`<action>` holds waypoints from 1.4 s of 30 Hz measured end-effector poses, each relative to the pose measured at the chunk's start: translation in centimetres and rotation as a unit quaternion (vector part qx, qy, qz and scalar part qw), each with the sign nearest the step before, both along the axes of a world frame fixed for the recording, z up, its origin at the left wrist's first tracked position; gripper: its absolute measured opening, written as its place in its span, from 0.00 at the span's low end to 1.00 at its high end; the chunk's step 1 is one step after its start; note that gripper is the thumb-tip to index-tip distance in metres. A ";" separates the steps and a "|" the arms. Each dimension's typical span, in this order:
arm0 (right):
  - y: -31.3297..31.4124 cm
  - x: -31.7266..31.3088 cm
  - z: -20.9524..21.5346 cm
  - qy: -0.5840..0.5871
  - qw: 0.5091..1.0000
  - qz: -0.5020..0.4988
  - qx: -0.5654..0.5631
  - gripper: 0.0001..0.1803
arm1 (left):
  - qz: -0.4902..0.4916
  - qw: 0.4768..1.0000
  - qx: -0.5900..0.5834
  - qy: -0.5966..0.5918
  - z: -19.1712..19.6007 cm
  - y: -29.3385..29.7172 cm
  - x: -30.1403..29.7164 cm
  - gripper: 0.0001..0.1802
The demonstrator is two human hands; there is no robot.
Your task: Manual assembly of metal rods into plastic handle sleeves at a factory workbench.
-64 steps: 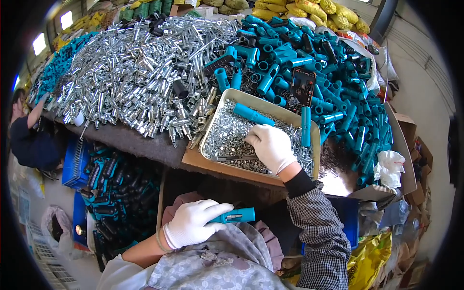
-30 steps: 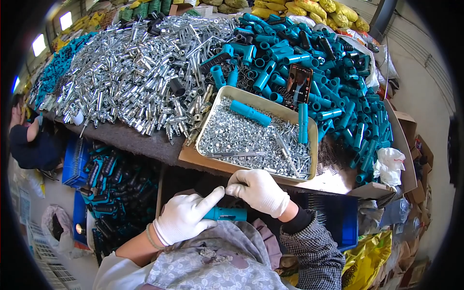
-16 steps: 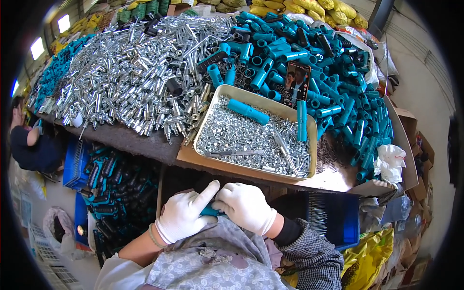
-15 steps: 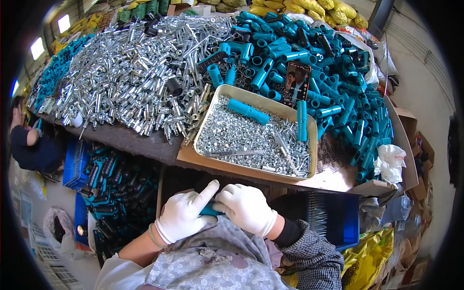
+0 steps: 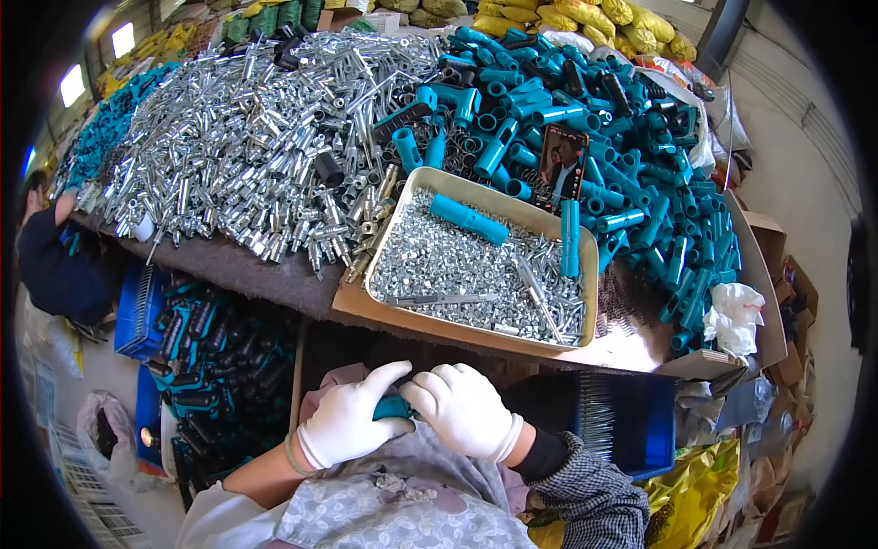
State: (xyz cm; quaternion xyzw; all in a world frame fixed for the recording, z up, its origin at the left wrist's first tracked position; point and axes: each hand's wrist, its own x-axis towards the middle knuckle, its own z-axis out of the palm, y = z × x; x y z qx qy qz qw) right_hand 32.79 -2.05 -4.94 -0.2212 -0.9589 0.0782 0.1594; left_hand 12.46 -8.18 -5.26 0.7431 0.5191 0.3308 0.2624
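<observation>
Both hands wear white gloves and meet over my lap, below the table edge. My left hand (image 5: 347, 421) grips a teal plastic handle (image 5: 391, 408), mostly hidden between the gloves. My right hand (image 5: 465, 410) presses against the same handle from the right, fingers curled on it. Above them a beige metal tray (image 5: 585, 274) holds several small silver screws, a few long metal pins and two teal handles.
A big heap of silver metal parts (image 5: 256, 156) covers the table's left, a pile of teal handles (image 5: 585, 119) its right. A phone (image 5: 562, 166) leans among the handles. Blue crates (image 5: 142, 311), (image 5: 640, 421) stand below the table. Another person (image 5: 50, 265) is at far left.
My right hand left the tray and came down to my lap, joining the left hand on the teal handle. The hands have closed tighter together since.
</observation>
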 end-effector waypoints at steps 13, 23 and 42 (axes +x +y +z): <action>11.9 -0.7 3.5 0.058 0.971 -0.230 0.004 0.09 | 0.016 0.996 -0.010 -0.087 0.6 -1.4 0.5 0.25; 12.0 -1.2 3.7 0.110 0.968 -0.227 -0.004 0.13 | 0.051 0.984 -0.039 -0.163 -0.2 -1.4 0.6 0.24; 0.4 -1.4 1.1 0.345 0.912 -0.154 -0.162 0.06 | 0.067 0.863 -0.200 -0.458 -0.2 0.2 0.9 0.23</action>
